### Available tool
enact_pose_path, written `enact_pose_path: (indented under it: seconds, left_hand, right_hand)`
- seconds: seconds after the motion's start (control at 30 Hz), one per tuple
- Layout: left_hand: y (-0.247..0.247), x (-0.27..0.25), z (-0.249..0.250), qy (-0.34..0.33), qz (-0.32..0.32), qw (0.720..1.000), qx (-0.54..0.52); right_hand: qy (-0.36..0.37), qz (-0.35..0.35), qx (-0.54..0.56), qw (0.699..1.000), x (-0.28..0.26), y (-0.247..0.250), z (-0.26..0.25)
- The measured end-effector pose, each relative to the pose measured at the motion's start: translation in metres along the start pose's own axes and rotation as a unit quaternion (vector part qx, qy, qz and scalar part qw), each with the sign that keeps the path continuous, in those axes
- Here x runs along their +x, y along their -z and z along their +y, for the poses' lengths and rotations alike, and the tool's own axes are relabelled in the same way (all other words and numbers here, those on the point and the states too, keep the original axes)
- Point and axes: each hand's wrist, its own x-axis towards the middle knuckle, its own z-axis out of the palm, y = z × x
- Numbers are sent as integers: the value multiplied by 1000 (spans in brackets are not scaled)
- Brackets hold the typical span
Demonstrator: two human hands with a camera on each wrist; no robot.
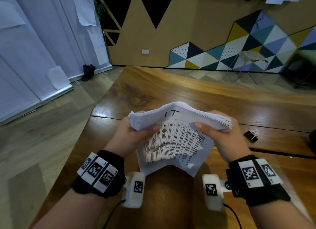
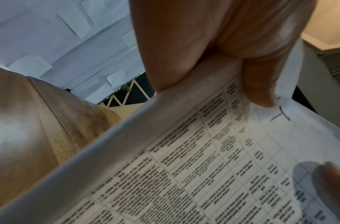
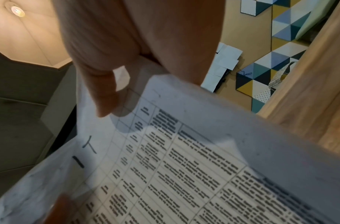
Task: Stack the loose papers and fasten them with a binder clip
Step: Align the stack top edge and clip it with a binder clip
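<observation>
Paper stack (image 1: 174, 136): you are clutching it in both hands' grip, while the binder clip (image 1: 251, 136) is lying on the desk (image 1: 188, 92) just beside your right hand (image 1: 224, 134), well apart from the left hand (image 1: 130, 136).

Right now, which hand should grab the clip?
Probably the right hand. The clip lies on the table just beyond that hand's side, while the left hand is across the papers from it. Both hands grip the papers, so the left would have to hold them alone.

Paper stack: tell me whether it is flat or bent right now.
Bent. The paper stack arches upward between the left hand and right hand, which grip its top corners; the top edge humps.
</observation>
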Motion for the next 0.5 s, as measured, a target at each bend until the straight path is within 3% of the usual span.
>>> enact_pose_path:
  seconds: [0.17,0.33,0.5]
  left_hand:
    - [0,1,4,-11,-3,1000,10]
    - [-8,-9,4,-49,113,992,-27]
    - [-15,-15,4,-91,141,985,-26]
  right_hand:
    - [-4,6,-33,999,-2,-2,-4]
    - [3,25,-35,999,-5,0,-3]
    - [3,39,-25,999,-6,-2,-2]
